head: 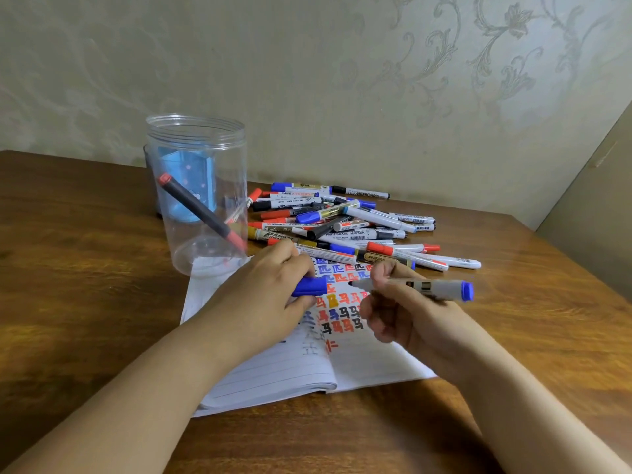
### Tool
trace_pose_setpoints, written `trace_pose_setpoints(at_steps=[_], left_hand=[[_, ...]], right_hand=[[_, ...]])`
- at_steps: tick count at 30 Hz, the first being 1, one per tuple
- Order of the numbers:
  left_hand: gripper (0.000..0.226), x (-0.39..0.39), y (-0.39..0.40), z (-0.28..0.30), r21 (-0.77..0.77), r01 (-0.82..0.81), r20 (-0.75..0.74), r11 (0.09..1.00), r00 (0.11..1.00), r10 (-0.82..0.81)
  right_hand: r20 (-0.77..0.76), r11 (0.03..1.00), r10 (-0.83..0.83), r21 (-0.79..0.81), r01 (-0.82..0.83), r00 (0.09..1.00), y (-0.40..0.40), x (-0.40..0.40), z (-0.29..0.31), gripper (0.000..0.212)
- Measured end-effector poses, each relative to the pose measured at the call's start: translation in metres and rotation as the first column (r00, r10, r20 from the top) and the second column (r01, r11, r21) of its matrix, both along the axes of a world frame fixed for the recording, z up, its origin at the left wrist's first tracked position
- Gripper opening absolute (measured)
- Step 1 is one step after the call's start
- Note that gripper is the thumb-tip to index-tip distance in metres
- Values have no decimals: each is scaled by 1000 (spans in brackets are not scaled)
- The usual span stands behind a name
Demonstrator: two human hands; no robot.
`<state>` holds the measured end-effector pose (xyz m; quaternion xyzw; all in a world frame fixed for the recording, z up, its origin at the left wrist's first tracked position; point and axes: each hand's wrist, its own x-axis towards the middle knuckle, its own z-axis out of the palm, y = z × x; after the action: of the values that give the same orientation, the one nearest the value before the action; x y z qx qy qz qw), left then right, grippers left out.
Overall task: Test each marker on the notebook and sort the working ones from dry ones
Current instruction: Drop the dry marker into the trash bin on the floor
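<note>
Partly hidden, blue cap (309, 286) inside left hand (270, 289)

The left hand (270, 285) hides part of the blue cap (309, 286).

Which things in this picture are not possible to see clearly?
- Head view: blue object behind the clear plastic jar, blurred through its wall.
- Left part of the open lined notebook, covered by the left hand.
- Label on the grey blue-ended marker, hidden by right hand.
</note>
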<state>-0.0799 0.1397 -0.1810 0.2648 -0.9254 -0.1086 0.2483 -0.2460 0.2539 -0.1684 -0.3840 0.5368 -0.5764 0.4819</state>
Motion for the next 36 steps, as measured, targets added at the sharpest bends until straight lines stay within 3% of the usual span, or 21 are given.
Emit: trace_pose_setpoints(at_steps=[2,4,7,13,24,36], left_hand=[[21,0,0,-1,-2,9,6,1000,1000,-9],[21,0,1,-1,-5,11,2,1000,1000,-11],[20,-2,2,-2,9,18,12,1000,1000,-18],[23,-4,6,-5,54,13,28,998,1000,-15],[21,-5,7,-4,86,12,47,996,999,-16],[17,-4,6,-6,91,17,42,996,999,-21]], right_hand=[[-126,996,-92,-24,90,988,1,7,-7,36],[-208,987,-154,-71,143,966,1,9,-13,44],[-324,976,-217,-75,204,921,2,8,-19,28],[-560,977,-207,-75,200,802,3,7,-23,25],[-653,971,-239,-136,199,719,4,11,-29,30],[-656,975,-220,-125,183,722,5,13,-28,32]])
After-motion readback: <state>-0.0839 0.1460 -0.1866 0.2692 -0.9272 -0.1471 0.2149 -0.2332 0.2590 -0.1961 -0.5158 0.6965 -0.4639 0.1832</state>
